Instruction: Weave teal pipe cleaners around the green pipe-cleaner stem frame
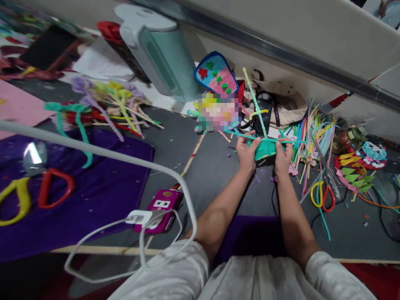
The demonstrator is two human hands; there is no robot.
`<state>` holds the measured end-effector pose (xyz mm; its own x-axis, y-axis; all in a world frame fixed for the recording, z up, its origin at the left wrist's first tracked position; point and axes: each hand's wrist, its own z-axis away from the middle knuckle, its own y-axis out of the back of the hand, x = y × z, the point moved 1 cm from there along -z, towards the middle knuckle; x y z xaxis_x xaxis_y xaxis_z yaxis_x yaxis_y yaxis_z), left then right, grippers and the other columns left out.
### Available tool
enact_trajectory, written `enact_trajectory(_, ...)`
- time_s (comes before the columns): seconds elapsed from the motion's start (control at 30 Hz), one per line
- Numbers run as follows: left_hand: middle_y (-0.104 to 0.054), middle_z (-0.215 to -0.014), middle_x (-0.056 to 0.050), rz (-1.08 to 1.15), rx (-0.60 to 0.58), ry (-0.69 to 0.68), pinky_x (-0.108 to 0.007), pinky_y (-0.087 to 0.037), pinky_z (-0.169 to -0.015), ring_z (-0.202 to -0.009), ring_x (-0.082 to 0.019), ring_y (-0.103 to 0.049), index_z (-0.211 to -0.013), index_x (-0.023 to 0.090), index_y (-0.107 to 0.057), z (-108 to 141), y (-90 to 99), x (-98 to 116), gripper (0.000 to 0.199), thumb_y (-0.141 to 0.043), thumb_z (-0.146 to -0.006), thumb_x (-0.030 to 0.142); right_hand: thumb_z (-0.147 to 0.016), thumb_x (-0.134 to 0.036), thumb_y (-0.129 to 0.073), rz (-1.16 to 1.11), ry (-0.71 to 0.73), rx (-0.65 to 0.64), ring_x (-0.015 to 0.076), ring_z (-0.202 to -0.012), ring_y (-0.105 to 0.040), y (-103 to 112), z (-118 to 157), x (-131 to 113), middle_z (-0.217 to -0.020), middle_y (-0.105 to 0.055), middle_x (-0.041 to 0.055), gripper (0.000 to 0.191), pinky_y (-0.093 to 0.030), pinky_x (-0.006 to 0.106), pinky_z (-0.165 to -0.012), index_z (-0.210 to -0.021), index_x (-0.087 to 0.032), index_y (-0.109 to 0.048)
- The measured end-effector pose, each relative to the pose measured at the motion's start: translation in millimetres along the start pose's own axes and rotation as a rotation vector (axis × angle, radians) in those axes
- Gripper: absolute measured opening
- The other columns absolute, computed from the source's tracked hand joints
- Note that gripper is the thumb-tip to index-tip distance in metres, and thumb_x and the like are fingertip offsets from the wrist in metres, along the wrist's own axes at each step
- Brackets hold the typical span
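Observation:
Between both hands is a teal pipe-cleaner piece (265, 151), a flat, closely packed panel with loose teal stems sticking out at both sides. My left hand (246, 153) pinches its left end, thumb on top. At the right end, my right hand (283, 156) grips it the same way. A pale green and yellow pipe cleaner (253, 93) rises from its far edge, with a short yellow stem crossing it; I cannot tell how it is joined. Just right of my right hand lies a bundle of coloured pipe cleaners (317, 133).
Yellow-and-red-handled scissors (321, 196) lie at right; a larger pair (54, 189) rests on purple cloth (103, 208). A magenta power strip (161, 210) has a white cable (131, 154) looping across the foreground. Behind stand a pale green box-like container (168, 58) and a beige bag (290, 108).

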<state>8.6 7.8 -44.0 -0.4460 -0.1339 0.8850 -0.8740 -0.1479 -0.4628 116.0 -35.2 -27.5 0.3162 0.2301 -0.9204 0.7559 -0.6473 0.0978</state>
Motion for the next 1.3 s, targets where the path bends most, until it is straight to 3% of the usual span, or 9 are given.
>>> enact_trajectory(0.13,-0.074,-0.104,-0.008,0.186,-0.004,0.289,-0.037,-0.057,-0.082,-0.089,-0.021,-0.07,-0.097,0.021,-0.063,-4,0.8,-4,0.05,-0.087,-0.057,0.039,-0.092,-0.037,-0.054,0.069,0.059,-0.012,0.022,-0.116,-0.062,0,4,-4,-0.108,-0.063,0.0063,0.015,-0.041,0.041,-0.11,-0.091,-0.024,-0.059)
enact_trajectory(0.23,-0.073,-0.082,-0.006,0.224,-0.112,0.557,-0.038,-0.058,-0.078,-0.08,-0.024,-0.071,-0.085,0.018,-0.069,-6,4.3,-6,0.042,-0.087,-0.052,0.036,-0.092,-0.038,-0.055,0.124,0.08,-0.038,0.0229,-0.118,-0.059,2,5,-8,-0.108,-0.063,0.0072,0.016,-0.04,0.042,-0.112,-0.09,-0.024,-0.062)
enact_trajectory(0.3,-0.071,-0.074,-0.004,0.231,-0.147,0.637,-0.038,-0.057,-0.074,-0.075,-0.024,-0.07,-0.079,0.017,-0.071,-7,6.6,-5,0.036,-0.086,-0.05,0.031,-0.09,-0.039,-0.057,0.154,0.065,-0.046,0.0238,-0.118,-0.057,5,3,-11,-0.106,-0.062,0.0076,0.017,-0.038,0.043,-0.113,-0.087,-0.023,-0.064)
enact_trajectory(0.5,-0.07,-0.071,-0.002,0.217,-0.14,0.595,-0.032,-0.054,-0.069,-0.068,-0.018,-0.065,-0.071,0.016,-0.073,-4,4.2,8,0.028,-0.082,-0.046,0.025,-0.086,-0.038,-0.062,0.106,-0.008,-0.048,0.0236,-0.124,-0.054,10,-3,-11,-0.112,-0.065,0.008,0.016,-0.035,0.046,-0.116,-0.086,-0.022,-0.065)
enact_trajectory(0.7,-0.074,-0.079,-0.003,0.239,-0.167,0.584,-0.031,-0.054,-0.075,-0.076,-0.019,-0.068,-0.075,0.016,-0.077,1,-1.5,16,0.031,-0.082,-0.046,0.023,-0.079,-0.036,-0.068,-0.12,-0.147,0.044,0.0198,-0.101,-0.069,7,-6,0,-0.096,-0.074,0.0045,0.019,-0.048,0.04,-0.102,-0.085,-0.019,-0.063)
enact_trajectory(0.9,-0.074,-0.076,-0.003,0.218,-0.207,0.585,-0.03,-0.053,-0.068,-0.07,-0.019,-0.066,-0.071,0.016,-0.076,1,-1.0,17,0.027,-0.083,-0.045,0.023,-0.073,-0.033,-0.073,-0.198,-0.262,0.119,0.0193,-0.093,-0.071,5,-9,-5,-0.086,-0.076,0.0029,0.019,-0.053,0.038,-0.094,-0.081,-0.018,-0.064)
enact_trajectory(1.3,-0.073,-0.073,-0.004,0.182,-0.256,0.565,-0.03,-0.054,-0.062,-0.064,-0.017,-0.065,-0.073,0.015,-0.076,-1,0.6,19,0.027,-0.083,-0.048,0.024,-0.07,-0.03,-0.073,-0.168,-0.249,0.069,0.0133,-0.077,-0.063,13,-15,-18,-0.08,-0.069,-0.0009,0.018,-0.049,0.027,-0.075,-0.079,-0.018,-0.062)
